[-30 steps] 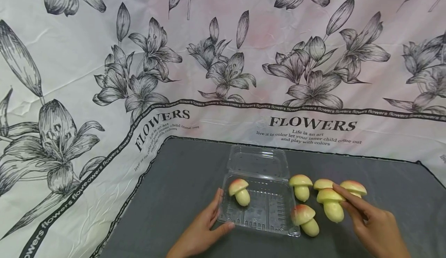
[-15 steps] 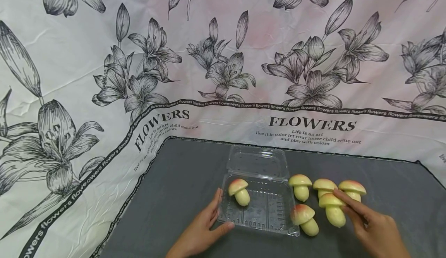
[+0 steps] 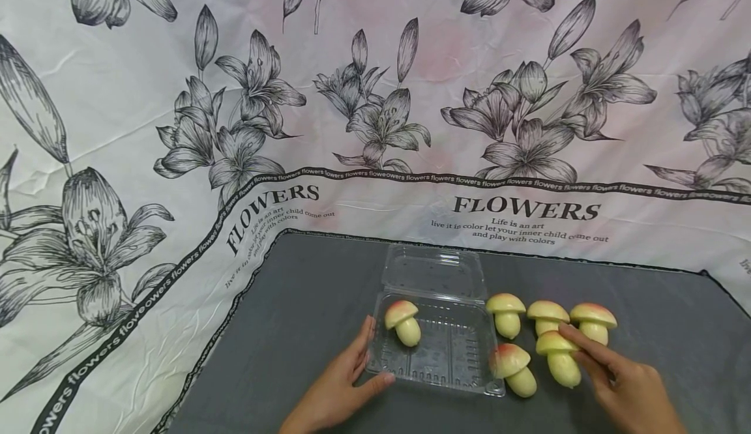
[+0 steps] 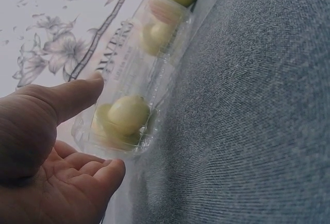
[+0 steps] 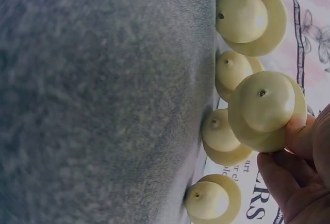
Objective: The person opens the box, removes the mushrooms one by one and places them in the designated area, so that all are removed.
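Note:
My right hand (image 3: 633, 382) pinches a yellow toy mushroom (image 3: 560, 361) with a red-blushed cap, thumb and fingers at the cap's edge. In the right wrist view this toy mushroom (image 5: 265, 100) shows its rounded stem end and seems slightly off the table. An open-lidded clear plastic container (image 3: 442, 362) stands to the left, one toy mushroom (image 3: 405, 324) inside it. Around its front left corner, my left hand (image 3: 337, 385) rests with thumb and fingers spread, touching the edges. The left wrist view shows the thumb (image 4: 77, 98) held straight, apart from the fingers.
Several more toy mushrooms sit right of the container, including one (image 3: 517, 372) against its front right corner and one (image 3: 506, 315) behind. Two others (image 3: 594, 320) stand just beyond my right hand. The grey tabletop (image 3: 281, 317) meets a flower-printed cloth (image 3: 375, 128) behind.
My right hand has drawn the pinched toy mushroom slightly towards me, away from the two behind it. The left hand and the container stay in place.

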The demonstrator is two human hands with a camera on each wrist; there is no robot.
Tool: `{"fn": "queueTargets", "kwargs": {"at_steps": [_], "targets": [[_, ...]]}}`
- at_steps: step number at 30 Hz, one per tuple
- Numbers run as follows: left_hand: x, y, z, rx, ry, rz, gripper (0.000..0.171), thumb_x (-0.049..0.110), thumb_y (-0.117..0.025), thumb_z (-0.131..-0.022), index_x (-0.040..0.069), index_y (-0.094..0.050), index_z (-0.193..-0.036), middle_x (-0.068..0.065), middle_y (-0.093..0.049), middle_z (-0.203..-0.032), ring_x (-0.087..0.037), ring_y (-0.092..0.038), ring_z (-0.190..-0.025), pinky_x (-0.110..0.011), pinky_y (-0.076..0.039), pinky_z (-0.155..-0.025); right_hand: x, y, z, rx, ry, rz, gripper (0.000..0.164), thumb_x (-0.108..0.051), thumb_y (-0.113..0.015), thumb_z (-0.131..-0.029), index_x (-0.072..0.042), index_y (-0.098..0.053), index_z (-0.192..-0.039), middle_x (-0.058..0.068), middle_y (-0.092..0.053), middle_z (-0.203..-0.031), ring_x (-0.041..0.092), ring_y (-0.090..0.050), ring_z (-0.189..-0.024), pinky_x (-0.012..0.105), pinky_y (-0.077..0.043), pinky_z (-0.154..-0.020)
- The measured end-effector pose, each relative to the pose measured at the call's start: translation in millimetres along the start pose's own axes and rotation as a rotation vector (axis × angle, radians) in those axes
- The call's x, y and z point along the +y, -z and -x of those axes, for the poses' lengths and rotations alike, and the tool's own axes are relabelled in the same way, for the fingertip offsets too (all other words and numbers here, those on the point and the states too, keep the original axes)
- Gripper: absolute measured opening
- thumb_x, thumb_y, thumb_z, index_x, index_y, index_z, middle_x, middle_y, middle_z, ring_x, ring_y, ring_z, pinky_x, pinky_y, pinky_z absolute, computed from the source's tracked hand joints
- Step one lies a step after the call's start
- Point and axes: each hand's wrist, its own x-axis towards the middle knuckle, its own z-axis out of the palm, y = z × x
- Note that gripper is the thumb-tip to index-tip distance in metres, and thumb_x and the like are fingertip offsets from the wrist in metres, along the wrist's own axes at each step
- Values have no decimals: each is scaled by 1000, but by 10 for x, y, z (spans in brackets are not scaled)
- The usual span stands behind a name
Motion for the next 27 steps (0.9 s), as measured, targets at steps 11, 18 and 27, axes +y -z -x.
{"fn": "queueTargets", "kwargs": {"at_steps": [11,18,27], "targets": [[-13,1,-7,1,8,0,99,26,-72,-104,12,-1,-171,-14,-8,-177,-31,-15,-161,-39,-29,-125,37,-22,46,-4,52,-16,64,11,-82,-84,-19,-72,-139,-24,-25,-59,-15,-12,-51,12,-18,-40],[-12,10,-12,-1,17,6,98,26,-72,-104,13,0,-171,-12,-6,-177,-30,-13,-162,-40,-28,-125,46,-32,52,2,54,2,62,10,-82,-85,-20,-73,-138,-24,-26,-58,-13,-14,-48,13,-18,-39],[-17,12,-11,1,29,7,98,28,-72,-104,14,-1,-171,-14,-8,-177,-31,-14,-161,-40,-29,-125,49,-28,51,-23,44,-15,58,8,-82,-86,-21,-75,-135,-25,-42,-61,-15,-15,-48,13,-21,-40]]}}
